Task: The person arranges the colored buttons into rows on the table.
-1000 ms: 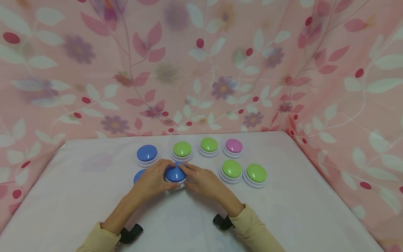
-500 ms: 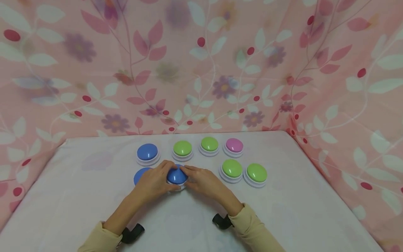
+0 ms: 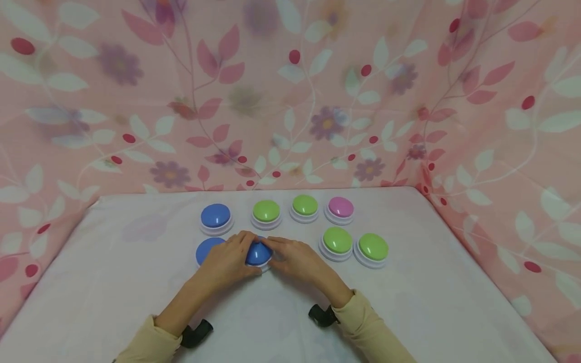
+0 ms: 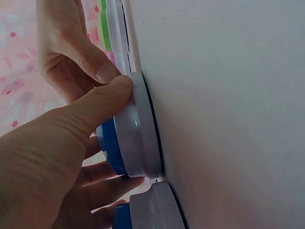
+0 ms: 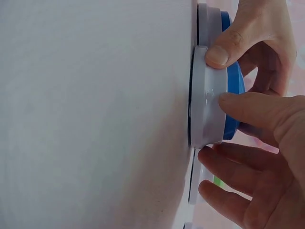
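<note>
A blue dome push button (image 3: 258,254) with a white round base stands on the white cloth between both hands. My left hand (image 3: 227,261) grips it from the left, its thumb on the near side of the base (image 4: 138,129) and fingers round the far side. From the right, my right hand (image 3: 297,259) holds the same button, thumb against the base and fingers at its far side. In the right wrist view both thumbs lie along the base of the push button (image 5: 207,105). A second blue button (image 3: 208,250) is partly hidden behind my left hand.
Another blue button (image 3: 215,216) stands at the back left. Green buttons (image 3: 266,212) and a pink button (image 3: 340,207) line the back; two more green buttons (image 3: 337,240) stand to the right. A floral curtain (image 3: 290,101) rises behind the table (image 3: 436,302).
Both hands have drawn the held button slightly toward the person, away from the back row. More of the blue button beside my left hand shows. The head view has shifted a little.
</note>
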Action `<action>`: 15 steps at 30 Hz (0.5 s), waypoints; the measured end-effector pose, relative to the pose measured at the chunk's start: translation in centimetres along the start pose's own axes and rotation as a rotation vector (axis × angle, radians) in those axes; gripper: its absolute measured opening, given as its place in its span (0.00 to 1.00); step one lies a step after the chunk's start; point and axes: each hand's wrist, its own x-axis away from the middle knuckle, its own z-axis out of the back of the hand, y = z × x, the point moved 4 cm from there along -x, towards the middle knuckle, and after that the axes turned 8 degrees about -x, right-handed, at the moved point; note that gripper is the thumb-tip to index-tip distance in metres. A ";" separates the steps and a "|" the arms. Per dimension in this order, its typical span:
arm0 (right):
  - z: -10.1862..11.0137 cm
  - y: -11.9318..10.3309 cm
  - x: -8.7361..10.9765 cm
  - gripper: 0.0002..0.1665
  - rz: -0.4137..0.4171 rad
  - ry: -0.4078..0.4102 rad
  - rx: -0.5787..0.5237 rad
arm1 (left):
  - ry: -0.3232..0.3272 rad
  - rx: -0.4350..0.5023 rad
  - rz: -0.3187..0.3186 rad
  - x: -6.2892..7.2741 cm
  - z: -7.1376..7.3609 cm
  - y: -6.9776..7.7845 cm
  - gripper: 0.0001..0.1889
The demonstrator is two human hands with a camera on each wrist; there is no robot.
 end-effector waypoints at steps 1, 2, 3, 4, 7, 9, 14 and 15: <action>0.0 0.0 0.0 0.37 0.001 -0.003 0.000 | 0.005 -0.006 0.000 0.0 0.0 0.0 0.36; 0.1 0.0 0.0 0.37 0.002 -0.006 -0.003 | 0.008 -0.014 -0.001 0.0 0.1 0.0 0.36; 0.1 -0.1 0.0 0.37 0.005 -0.010 -0.006 | 0.011 -0.023 -0.002 0.0 0.1 0.0 0.37; 0.2 -0.1 -0.1 0.37 0.006 -0.014 -0.010 | 0.015 -0.030 -0.003 0.0 0.1 0.0 0.37; 0.3 -0.1 -0.1 0.37 0.006 -0.028 -0.021 | 0.005 -0.020 0.001 0.1 0.1 -0.1 0.38; 0.3 0.0 -0.2 0.37 0.000 -0.040 -0.031 | -0.003 -0.004 0.012 0.1 0.2 -0.3 0.39; 0.3 0.2 -0.3 0.37 -0.021 -0.061 -0.076 | -0.049 0.046 0.053 0.0 0.8 -0.6 0.39; 0.3 0.3 -0.3 0.36 -0.023 -0.063 -0.086 | -0.058 0.050 0.056 -0.1 0.9 -0.7 0.39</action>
